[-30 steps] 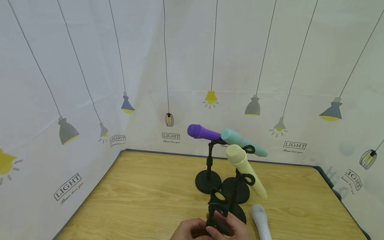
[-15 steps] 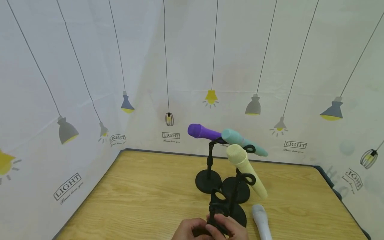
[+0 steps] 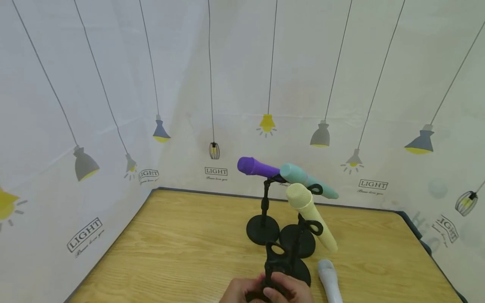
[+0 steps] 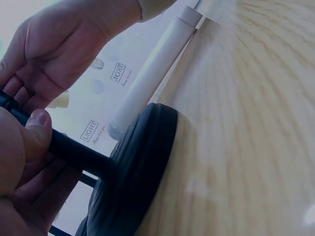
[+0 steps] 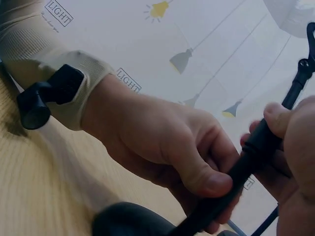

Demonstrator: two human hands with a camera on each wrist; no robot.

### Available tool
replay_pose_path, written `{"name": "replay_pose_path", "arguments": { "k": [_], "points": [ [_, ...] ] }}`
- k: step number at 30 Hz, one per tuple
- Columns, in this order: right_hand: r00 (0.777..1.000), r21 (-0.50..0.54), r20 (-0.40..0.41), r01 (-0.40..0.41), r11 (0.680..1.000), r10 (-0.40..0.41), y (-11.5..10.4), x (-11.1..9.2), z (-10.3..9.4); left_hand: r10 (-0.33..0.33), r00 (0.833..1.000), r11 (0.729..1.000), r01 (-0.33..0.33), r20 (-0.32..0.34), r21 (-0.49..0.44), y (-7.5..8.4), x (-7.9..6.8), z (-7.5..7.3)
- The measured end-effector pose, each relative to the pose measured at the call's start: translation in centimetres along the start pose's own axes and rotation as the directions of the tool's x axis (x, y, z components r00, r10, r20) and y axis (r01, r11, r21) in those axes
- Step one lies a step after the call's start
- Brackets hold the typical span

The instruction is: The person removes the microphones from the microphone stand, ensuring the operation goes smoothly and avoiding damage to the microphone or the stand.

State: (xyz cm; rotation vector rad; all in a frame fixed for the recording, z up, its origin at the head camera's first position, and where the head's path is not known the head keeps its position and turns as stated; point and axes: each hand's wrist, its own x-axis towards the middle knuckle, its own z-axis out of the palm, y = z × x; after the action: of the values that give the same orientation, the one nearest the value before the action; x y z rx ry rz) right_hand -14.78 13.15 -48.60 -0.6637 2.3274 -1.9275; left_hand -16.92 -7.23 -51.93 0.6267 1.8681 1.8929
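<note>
Both my hands hold a black microphone stand (image 3: 275, 263) at the front of the table. My left hand (image 3: 238, 290) grips the lower pole (image 4: 74, 152), just above the round base (image 4: 142, 172). Higher on the pole, the fingers and thumb of my right hand (image 3: 291, 288) curl round the thicker collar (image 5: 258, 142). The stand's top clip holds no microphone. To the right, a white microphone (image 3: 329, 280) lies on the table. Close behind, a pale yellow microphone (image 3: 312, 214) sits tilted in the clip of another black stand. Fingers hide much of the held pole in the head view.
Behind the yellow microphone, a purple microphone (image 3: 259, 167) and a mint-green microphone (image 3: 308, 180) rest on black stands, their round bases (image 3: 263, 229) close together. The wooden table (image 3: 182, 240) meets a white backdrop (image 3: 242, 75) printed with lamps along its far and side edges.
The held stand and its clip have turned slightly, and my hands have shifted a little to the right along with it. The other microphones have stayed put.
</note>
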Motion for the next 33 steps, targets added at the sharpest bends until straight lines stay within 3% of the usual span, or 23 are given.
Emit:
{"name": "replay_pose_path", "arguments": {
  "k": [4,7,9,12,17,21,25,33],
  "points": [
    [0.985,0.081,0.173,-0.009,0.997,-0.006,0.6,0.4,-1.5,-0.008,1.000,1.000,0.008,0.013,-0.023,-0.1,-0.1,-0.1],
    [0.972,0.166,0.235,-0.069,0.984,0.028,0.8,0.5,-1.9,-0.007,1.000,0.999,0.008,0.021,-0.046,-0.3,-0.2,-0.4],
    [0.975,0.235,0.209,-0.128,0.963,0.079,0.7,0.4,-1.4,-0.003,1.000,1.000,0.003,0.019,-0.022,-0.5,-0.1,-0.6],
    [0.980,0.310,0.086,-0.197,0.930,0.178,0.3,0.2,0.0,0.019,1.000,0.998,-0.020,0.010,0.055,-1.0,0.0,-0.8],
    [0.961,0.231,-0.158,-0.189,0.954,0.228,-0.5,0.0,2.1,0.038,0.999,0.991,-0.039,0.010,0.129,-1.6,0.0,-1.2],
    [0.951,0.143,-0.249,-0.152,0.978,0.184,-0.9,-0.1,2.7,0.027,1.000,0.997,-0.028,0.006,0.076,-1.5,-0.2,-1.2],
    [0.954,0.131,-0.234,-0.161,0.978,0.189,-1.0,-0.1,2.6,0.019,1.000,1.000,-0.019,0.012,0.009,-1.0,-0.4,-0.9],
    [0.962,0.195,-0.084,-0.241,0.951,0.261,-0.5,0.0,1.5,0.004,1.000,0.998,-0.002,0.028,-0.062,-0.6,-0.5,-0.6]
  ]
}}
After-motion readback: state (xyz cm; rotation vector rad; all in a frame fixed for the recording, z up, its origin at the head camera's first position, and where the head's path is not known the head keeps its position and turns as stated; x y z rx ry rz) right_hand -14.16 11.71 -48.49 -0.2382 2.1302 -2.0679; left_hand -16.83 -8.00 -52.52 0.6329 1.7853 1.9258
